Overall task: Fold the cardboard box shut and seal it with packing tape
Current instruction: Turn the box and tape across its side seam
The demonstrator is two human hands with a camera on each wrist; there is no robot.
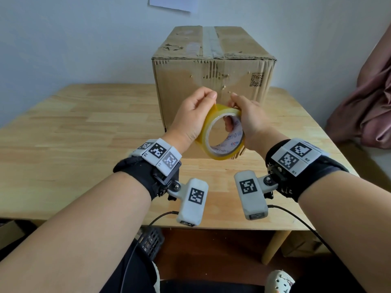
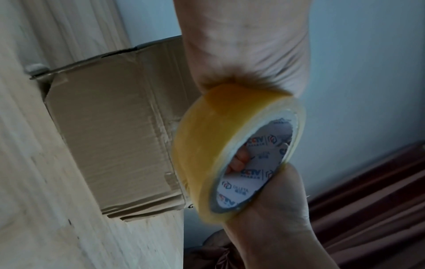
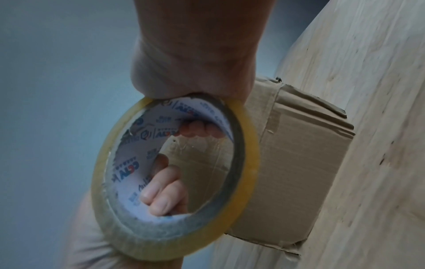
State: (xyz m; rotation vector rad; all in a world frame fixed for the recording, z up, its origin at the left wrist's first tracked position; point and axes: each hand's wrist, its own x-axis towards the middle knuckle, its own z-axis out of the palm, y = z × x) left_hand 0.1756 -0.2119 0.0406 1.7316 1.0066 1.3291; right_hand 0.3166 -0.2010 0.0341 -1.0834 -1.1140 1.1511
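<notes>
A closed cardboard box [image 1: 213, 81] stands on the wooden table [image 1: 74, 127], with an old strip of tape along its top seam. In front of it both hands hold a yellowish packing tape roll [image 1: 221, 156] in the air. My right hand [image 1: 243, 111] grips the roll, its fingers hooked through the core. My left hand [image 1: 208, 99] pinches the tape at the roll's top edge between thumb and forefinger. The left wrist view shows the tape roll [image 2: 202, 145] beside the box [image 2: 115, 136]. In the right wrist view fingers [image 3: 200, 129] curl inside the tape roll [image 3: 248, 163].
Pink fabric [image 1: 368, 106] hangs at the right of the table. A sheet of paper [image 1: 173, 3] is on the wall behind the box. Under the table sit a black crate [image 1: 151, 240] and more cardboard [image 1: 300, 242]. The table's front edge runs just below my wrists.
</notes>
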